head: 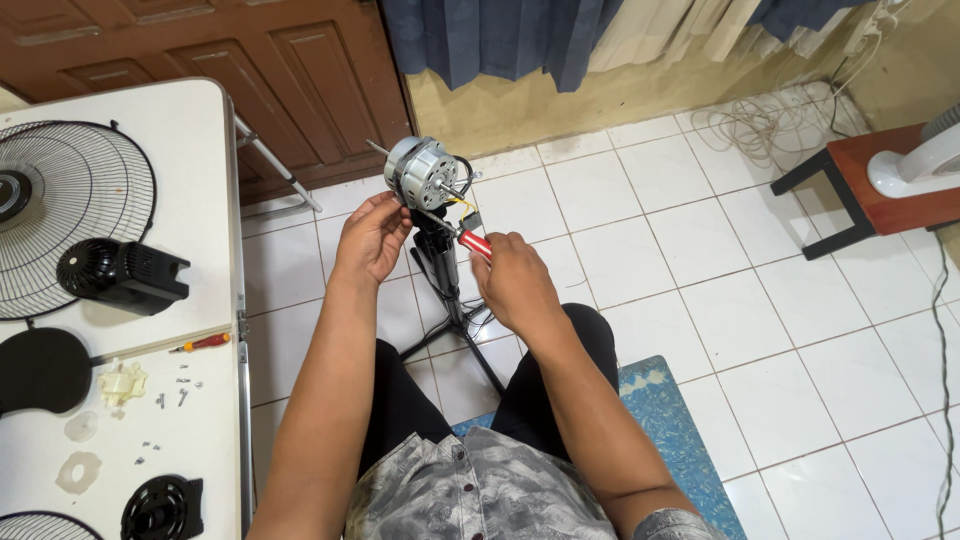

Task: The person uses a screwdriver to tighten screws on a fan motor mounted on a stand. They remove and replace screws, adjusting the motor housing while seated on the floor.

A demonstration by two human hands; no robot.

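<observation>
While the left hand (372,238) curls around the underside of a bare fan motor (420,172), fingers closed on its lower edge, the right hand (515,280) is clenched about a red-handled screwdriver (474,244) whose tip points into the motor's base. Motor: silver housing, shaft projecting at the upper left, yellow and black wires (462,203) at its right side; seated atop a black fan stand (440,270) on the white tiled floor (700,250), between the seated person's knees. White folding table (200,150) at left carries: wire fan grille (70,190), black motor cover (120,273), black blade part (40,368), small orange-handled screwdriver (205,342), pale plastic gear piece (122,383), scattered screws (175,392), round black vented cover (160,508). Blue patterned mat (670,430) under the person. Red-topped stool (860,190) at far right bears a white fan base (915,165); coiled white cable (760,125) lies near the wall.
</observation>
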